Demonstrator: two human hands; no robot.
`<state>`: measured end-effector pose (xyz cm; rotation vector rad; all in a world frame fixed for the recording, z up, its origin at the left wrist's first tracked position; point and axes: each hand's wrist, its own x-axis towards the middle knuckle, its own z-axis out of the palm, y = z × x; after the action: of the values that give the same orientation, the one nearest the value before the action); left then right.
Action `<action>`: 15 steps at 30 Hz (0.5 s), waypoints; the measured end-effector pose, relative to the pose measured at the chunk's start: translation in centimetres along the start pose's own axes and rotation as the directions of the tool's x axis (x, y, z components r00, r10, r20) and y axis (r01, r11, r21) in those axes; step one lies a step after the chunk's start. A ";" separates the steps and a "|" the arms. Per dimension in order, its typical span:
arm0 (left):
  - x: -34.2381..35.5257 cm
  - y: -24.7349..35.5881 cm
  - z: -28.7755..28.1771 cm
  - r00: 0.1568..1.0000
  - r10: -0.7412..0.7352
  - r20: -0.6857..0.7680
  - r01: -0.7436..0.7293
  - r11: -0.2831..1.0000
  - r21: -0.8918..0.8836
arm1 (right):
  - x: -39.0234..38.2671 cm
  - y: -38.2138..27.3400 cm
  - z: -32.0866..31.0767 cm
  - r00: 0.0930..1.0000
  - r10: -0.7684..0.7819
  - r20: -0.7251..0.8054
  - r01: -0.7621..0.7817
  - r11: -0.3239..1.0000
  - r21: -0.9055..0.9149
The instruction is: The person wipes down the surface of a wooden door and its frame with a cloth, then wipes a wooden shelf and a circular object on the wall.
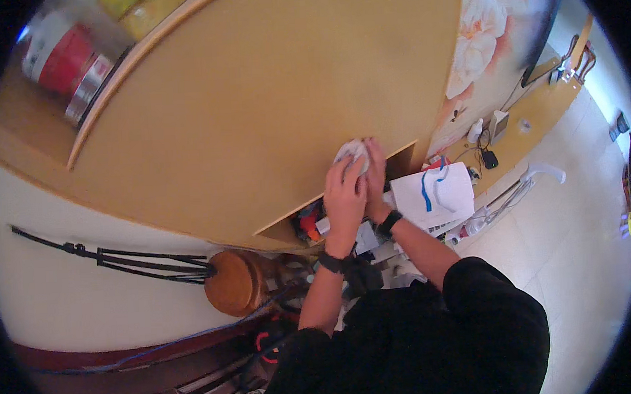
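Note:
A crumpled whitish cloth [351, 151] is bunched between my two hands, in front of the tan wooden cabinet panel [288, 91]. My left hand [345, 195] curls its fingers over the near side of the cloth. Along the cloth's right side, my right hand [376, 171] presses with its fingers close together. The palms and part of the cloth are hidden. I cannot tell whether the cloth touches the panel. Dark bands circle both wrists.
Below the panel, an open cabinet recess [401, 161] holds jumbled items. White paper [433, 194] with blue strips lies right of my hands. A round wooden stool [232, 283] and a black tripod [147, 259] are at left. A red-labelled jar [66, 60] occupies the upper-left shelf.

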<state>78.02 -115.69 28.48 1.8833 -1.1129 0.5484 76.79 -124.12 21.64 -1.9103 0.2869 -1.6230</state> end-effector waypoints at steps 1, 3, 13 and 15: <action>-1.5 -0.5 0.5 1.000 0.002 0.015 -0.002 1.000 0.002 | -1.5 -0.5 0.0 0.993 0.090 0.080 -0.094 0.994 0.046; -3.5 -1.4 1.8 0.984 -0.175 -0.019 0.175 0.984 0.010 | -2.5 -0.3 -0.7 0.972 0.178 0.150 -0.191 0.979 0.073; 6.9 5.2 6.6 0.989 0.069 -0.127 -0.084 0.990 -0.112 | 10.3 4.1 -5.6 0.994 -0.111 0.010 0.111 0.976 -0.185; 9.8 6.9 7.5 0.987 0.106 -0.121 -0.125 0.978 -0.165 | 13.5 3.9 -6.8 0.993 -0.094 -0.067 0.074 0.967 -0.246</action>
<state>76.62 -128.39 34.54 1.6272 -1.1632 0.5958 74.26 -136.47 30.90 -2.0659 0.4613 -1.7915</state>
